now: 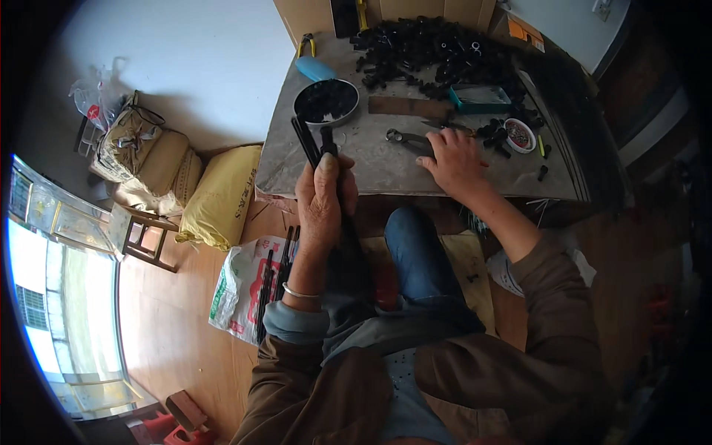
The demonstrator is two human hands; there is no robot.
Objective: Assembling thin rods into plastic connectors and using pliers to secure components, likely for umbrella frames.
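My left hand is closed around a black folding-umbrella-like piece, a set of thin black rods beside a thicker black end fitting. They stick up above my thumb, near the table's front edge. Further right, my right hand lies palm down over the table with its thumb and fingers apart. Beneath and beside its fingers is a grey metal hand tool with a rounded, ring-like head pointing left; part of it is hidden by the hand.
On the table are a pan of black parts, a large heap of black fittings, a brown strip, a green tray and a white bowl. Black rods lean at left over a plastic bag. A yellow sack stands behind.
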